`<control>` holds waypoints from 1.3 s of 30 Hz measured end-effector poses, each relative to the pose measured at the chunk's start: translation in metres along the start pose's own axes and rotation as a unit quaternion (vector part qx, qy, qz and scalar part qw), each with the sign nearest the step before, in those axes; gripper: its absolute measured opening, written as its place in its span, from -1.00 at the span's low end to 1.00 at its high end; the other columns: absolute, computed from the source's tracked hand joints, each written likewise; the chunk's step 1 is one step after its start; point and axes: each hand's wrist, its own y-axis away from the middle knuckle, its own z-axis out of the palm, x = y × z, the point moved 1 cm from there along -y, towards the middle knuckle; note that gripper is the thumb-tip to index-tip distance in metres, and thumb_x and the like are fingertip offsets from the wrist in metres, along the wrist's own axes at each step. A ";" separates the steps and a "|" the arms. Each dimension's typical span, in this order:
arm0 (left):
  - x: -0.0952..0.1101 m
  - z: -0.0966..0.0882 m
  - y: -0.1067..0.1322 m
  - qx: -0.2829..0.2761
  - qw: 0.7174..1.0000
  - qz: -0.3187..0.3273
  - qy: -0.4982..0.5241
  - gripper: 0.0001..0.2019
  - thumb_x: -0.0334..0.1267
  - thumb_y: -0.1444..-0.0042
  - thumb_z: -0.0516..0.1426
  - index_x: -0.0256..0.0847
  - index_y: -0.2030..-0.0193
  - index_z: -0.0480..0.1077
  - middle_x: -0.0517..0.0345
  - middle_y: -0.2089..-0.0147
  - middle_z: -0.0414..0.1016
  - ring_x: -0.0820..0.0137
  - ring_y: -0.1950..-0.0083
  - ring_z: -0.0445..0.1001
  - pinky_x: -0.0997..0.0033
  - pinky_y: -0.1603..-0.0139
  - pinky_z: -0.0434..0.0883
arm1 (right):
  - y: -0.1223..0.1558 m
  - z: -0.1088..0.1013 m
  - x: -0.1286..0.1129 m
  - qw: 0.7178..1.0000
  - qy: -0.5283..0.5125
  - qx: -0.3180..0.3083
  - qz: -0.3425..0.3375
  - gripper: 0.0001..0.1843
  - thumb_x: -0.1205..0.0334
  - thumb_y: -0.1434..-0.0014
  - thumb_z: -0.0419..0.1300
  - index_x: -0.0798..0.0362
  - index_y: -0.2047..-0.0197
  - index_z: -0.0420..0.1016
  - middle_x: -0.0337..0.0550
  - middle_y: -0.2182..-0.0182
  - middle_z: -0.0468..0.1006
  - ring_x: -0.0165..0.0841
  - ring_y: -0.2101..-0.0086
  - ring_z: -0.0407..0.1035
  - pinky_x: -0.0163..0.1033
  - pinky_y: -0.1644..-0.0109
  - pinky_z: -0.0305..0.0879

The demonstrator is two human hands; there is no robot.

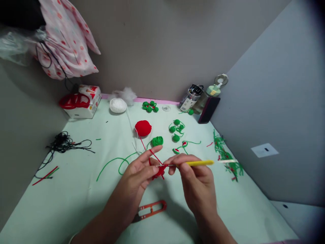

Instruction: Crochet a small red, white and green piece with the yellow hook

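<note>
My left hand [141,171] pinches a small red crochet piece [159,172] between thumb and fingers, its raised index finger carrying the red yarn [156,156]. That strand runs back to a red yarn ball [143,128] behind the hands. In my right hand [196,176] is a crochet hook with a yellow handle [200,163], held like a pen. Its metal shaft points left and meets the red piece; the tip is partly hidden by my left thumb. Orange thread snips [152,209] lie on the table below my left hand.
Beyond my hands are a green yarn ball [157,141], a white yarn ball [118,105] and small green crocheted balls [176,129]. Black cord [63,142] lies left, green scraps [226,154] right. A tissue box [83,103], a pen cup [190,98] and a phone [209,110] stand near the walls.
</note>
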 end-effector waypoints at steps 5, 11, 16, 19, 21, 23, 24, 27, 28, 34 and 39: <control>0.002 -0.003 0.000 0.029 0.997 0.056 -0.049 -0.49 -0.28 -0.12 0.36 -0.18 -0.25 0.54 0.21 0.30 0.50 0.34 0.17 0.42 0.29 -0.06 0.31 | 0.005 0.001 -0.005 0.991 0.117 -0.015 -0.069 -0.74 0.36 -0.46 0.11 -0.07 0.00 0.62 -0.14 0.20 0.71 -0.33 0.30 0.59 -0.18 0.17 0.56; -0.008 -0.002 0.002 0.011 0.999 0.036 0.001 -0.41 -0.23 -0.09 0.43 -0.19 -0.28 0.50 0.18 0.26 0.59 0.40 0.20 0.47 0.38 0.02 0.37 | 0.014 0.008 -0.004 0.896 0.372 -0.060 -0.236 -0.56 0.48 -0.30 0.29 -0.16 -0.15 0.62 -0.07 0.08 0.70 -0.20 0.09 0.60 -0.12 0.03 0.59; -0.005 -0.005 -0.002 0.003 0.997 -0.040 0.068 -0.43 -0.27 -0.04 0.46 -0.30 -0.20 0.54 0.10 0.28 0.61 0.41 0.24 0.50 0.33 -0.02 0.41 | 0.009 0.001 0.000 0.976 0.169 0.007 -0.136 -0.68 0.42 -0.42 0.14 -0.11 -0.05 0.64 -0.12 0.21 0.65 -0.29 0.21 0.55 -0.17 0.17 0.56; -0.004 -0.005 0.000 0.009 0.999 -0.009 0.033 -0.47 -0.28 -0.07 0.44 -0.24 -0.21 0.55 0.17 0.30 0.58 0.41 0.23 0.49 0.31 -0.06 0.40 | 0.002 0.000 0.000 0.998 0.010 0.014 -0.052 -0.75 0.33 -0.45 0.15 -0.07 0.09 0.67 -0.16 0.27 0.63 -0.35 0.32 0.50 -0.21 0.23 0.52; -0.005 -0.003 0.003 0.002 1.000 0.018 -0.005 -0.50 -0.27 -0.09 0.43 -0.18 -0.20 0.57 0.15 0.24 0.61 0.37 0.16 0.51 0.28 -0.11 0.39 | -0.002 0.003 -0.001 0.999 0.004 0.002 -0.045 -0.79 0.31 -0.42 0.20 -0.08 0.11 0.69 -0.15 0.24 0.67 -0.34 0.26 0.54 -0.22 0.19 0.53; -0.008 -0.002 0.005 -0.005 0.998 0.044 -0.037 -0.53 -0.25 -0.11 0.43 -0.14 -0.18 0.58 0.11 0.17 0.64 0.32 0.07 0.53 0.25 -0.15 0.38 | -0.004 0.007 -0.002 0.997 0.041 -0.001 -0.062 -0.78 0.36 -0.40 0.23 -0.09 0.10 0.71 -0.16 0.23 0.70 -0.32 0.17 0.57 -0.23 0.11 0.55; -0.009 -0.002 0.005 -0.004 0.997 0.055 -0.047 -0.54 -0.24 -0.11 0.42 -0.13 -0.18 0.59 0.10 0.15 0.64 0.30 0.04 0.53 0.25 -0.15 0.37 | -0.003 0.008 -0.002 0.996 0.059 0.001 -0.072 -0.76 0.39 -0.39 0.23 -0.10 0.09 0.70 -0.17 0.23 0.71 -0.32 0.16 0.58 -0.24 0.10 0.55; -0.013 -0.002 0.004 0.013 0.996 0.071 -0.046 -0.53 -0.23 -0.11 0.44 -0.09 -0.18 0.59 0.16 0.21 0.62 0.33 0.07 0.53 0.29 -0.11 0.38 | 0.003 0.010 -0.002 0.986 0.125 -0.009 -0.113 -0.65 0.49 -0.38 0.19 -0.13 -0.01 0.68 -0.17 0.19 0.70 -0.34 0.17 0.58 -0.25 0.12 0.56; -0.013 -0.002 0.003 0.019 0.997 0.069 -0.032 -0.52 -0.23 -0.10 0.45 -0.08 -0.18 0.59 0.19 0.23 0.61 0.36 0.10 0.53 0.32 -0.10 0.38 | 0.006 0.009 -0.002 0.976 0.166 -0.021 -0.136 -0.61 0.51 -0.36 0.19 -0.12 -0.05 0.67 -0.14 0.15 0.69 -0.33 0.15 0.58 -0.24 0.10 0.56; -0.010 -0.004 -0.003 0.014 0.998 -0.011 0.067 -0.60 -0.24 -0.05 0.45 -0.18 -0.06 0.65 0.14 0.25 0.62 0.38 0.13 0.53 0.32 -0.14 0.37 | 0.013 0.003 0.001 0.959 0.223 -0.011 -0.176 -0.59 0.53 -0.34 0.20 -0.08 -0.11 0.65 -0.06 0.10 0.66 -0.30 0.13 0.54 -0.21 0.10 0.53; -0.008 -0.006 -0.002 0.030 0.999 0.027 0.014 -0.57 -0.23 -0.04 0.46 -0.14 -0.09 0.66 0.20 0.32 0.57 0.41 0.19 0.48 0.35 -0.08 0.36 | 0.001 0.001 0.001 0.998 0.020 0.039 -0.046 -0.77 0.30 -0.43 0.18 -0.10 0.11 0.69 -0.19 0.34 0.62 -0.36 0.39 0.45 -0.23 0.31 0.48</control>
